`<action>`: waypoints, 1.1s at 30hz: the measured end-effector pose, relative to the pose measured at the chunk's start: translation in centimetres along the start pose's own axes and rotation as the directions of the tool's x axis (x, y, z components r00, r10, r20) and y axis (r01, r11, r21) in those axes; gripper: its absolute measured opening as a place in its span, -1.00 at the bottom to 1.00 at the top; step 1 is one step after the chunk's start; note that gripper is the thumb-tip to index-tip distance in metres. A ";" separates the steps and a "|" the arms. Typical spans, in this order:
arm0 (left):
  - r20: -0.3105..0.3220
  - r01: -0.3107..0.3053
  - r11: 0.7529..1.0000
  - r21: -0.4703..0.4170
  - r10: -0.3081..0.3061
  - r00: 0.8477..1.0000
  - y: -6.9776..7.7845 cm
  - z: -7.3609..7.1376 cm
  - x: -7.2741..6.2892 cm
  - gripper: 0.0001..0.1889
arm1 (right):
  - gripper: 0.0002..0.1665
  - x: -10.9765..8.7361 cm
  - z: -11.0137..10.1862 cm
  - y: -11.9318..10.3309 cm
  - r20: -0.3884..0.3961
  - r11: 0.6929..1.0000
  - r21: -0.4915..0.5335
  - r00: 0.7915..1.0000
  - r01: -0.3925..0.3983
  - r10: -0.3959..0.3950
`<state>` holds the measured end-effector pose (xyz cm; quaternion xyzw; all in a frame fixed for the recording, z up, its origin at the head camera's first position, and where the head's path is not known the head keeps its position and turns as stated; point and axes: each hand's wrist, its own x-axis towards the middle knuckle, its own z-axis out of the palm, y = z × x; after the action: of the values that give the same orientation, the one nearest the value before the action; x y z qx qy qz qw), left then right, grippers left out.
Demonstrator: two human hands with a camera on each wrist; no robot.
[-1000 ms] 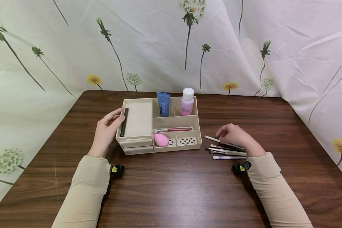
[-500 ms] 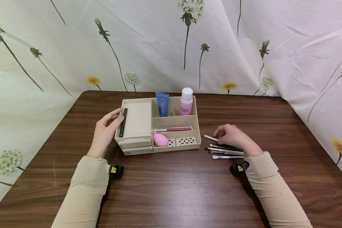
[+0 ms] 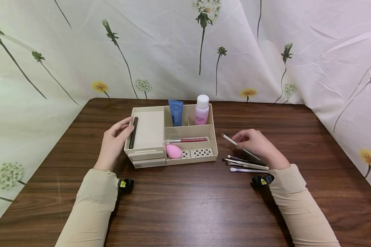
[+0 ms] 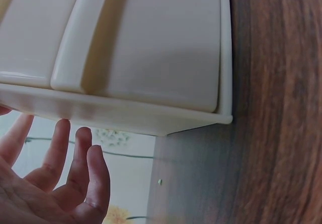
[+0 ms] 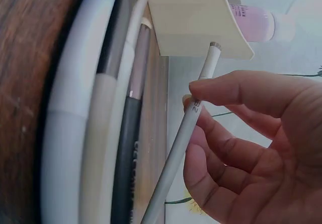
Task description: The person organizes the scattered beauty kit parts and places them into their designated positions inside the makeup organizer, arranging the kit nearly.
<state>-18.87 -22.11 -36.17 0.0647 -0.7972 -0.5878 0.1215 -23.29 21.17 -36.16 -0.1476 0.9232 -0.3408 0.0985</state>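
My right hand [image 3: 259,145] pinches a slim white makeup brush [image 3: 228,139] between thumb and fingers; its short-bristled tip points up and left. In the right wrist view the brush handle [image 5: 176,148] slants, lifted apart from several other makeup brushes [image 5: 121,108] lying on the table. My left hand [image 3: 112,142] rests against the left side of a cream desktop organizer [image 3: 148,127], its fingers [image 4: 58,151] touching the side wall. A black pen-like stick [image 3: 133,133] lies along the organizer's left top edge, close to my left thumb.
The organizer holds a blue tube [image 3: 176,112], a pink bottle with white cap [image 3: 201,113], red-handled brushes [image 3: 188,140] and a pink makeup sponge [image 3: 173,151]. Two drawers [image 3: 148,159] face front. A floral cloth [image 3: 173,51] hangs behind the wooden table [image 3: 185,206].
My right hand has lifted the white brush off the pile, its tip rising and the hand shifting slightly up and right. My left hand stays at the organizer.
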 end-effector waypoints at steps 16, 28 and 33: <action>0.003 -0.007 1.000 0.003 0.007 1.000 -0.1 -0.1 -0.1 -0.50 | -0.71 -1.1 -0.6 -2.3 -0.114 0.992 0.124 0.993 0.027 -0.013; 0.000 -0.005 1.000 0.003 0.005 1.000 0.1 0.0 -0.1 -0.50 | -0.73 -1.7 -1.0 -3.4 -0.124 0.954 0.266 0.987 0.137 -0.107; -0.001 -0.003 1.000 0.004 0.003 1.000 0.0 0.0 -0.1 -0.50 | -0.72 -2.0 -0.9 -3.8 -0.081 0.942 0.304 0.989 0.141 -0.122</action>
<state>-18.74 -22.09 -36.15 0.0642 -0.7985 -0.5859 0.1224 -20.92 19.62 -32.88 -0.1813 0.8492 -0.4911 0.0694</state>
